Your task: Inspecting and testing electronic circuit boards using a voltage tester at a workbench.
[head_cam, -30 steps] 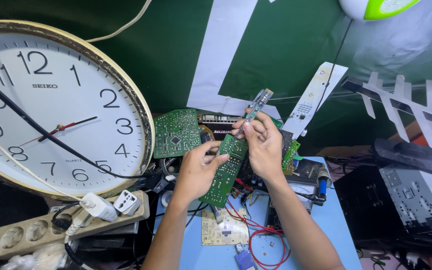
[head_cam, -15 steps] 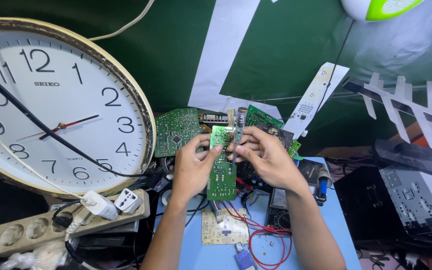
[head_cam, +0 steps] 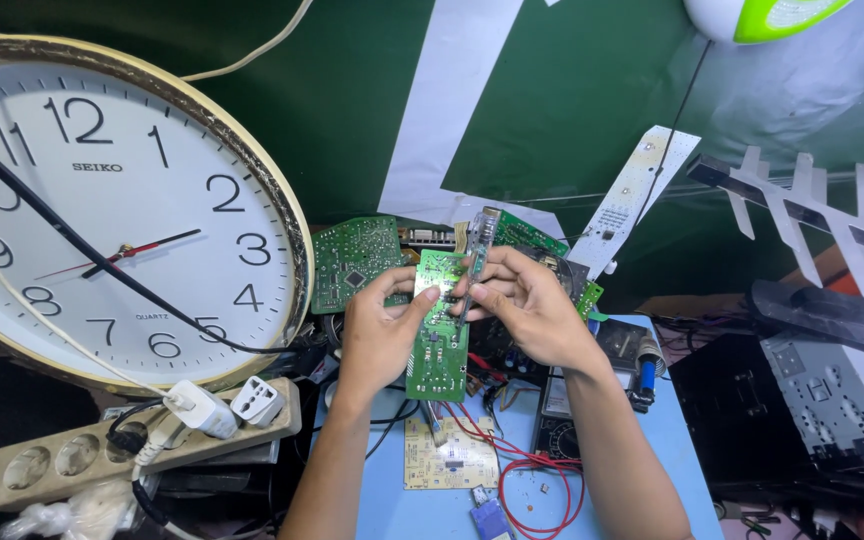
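Left hand [head_cam: 384, 335] grips a narrow green circuit board [head_cam: 438, 330] upright above the blue table [head_cam: 672, 470], right hand [head_cam: 522, 305] pinches a tester screwdriver [head_cam: 476, 262] against its top edge, wall clock [head_cam: 102, 200] left, power strip [head_cam: 102, 450] below it.

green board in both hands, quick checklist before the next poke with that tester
1. Left hand grips green board by its edge: ok.
2. Right hand holds tester screwdriver against the board: ok.
3. Tester tip contact point: cannot tell, fingers hide it.
4. Red wires under the board lie loose and tangled: not ok.
5. Power strip has plugs in; whether the board is live: cannot tell.
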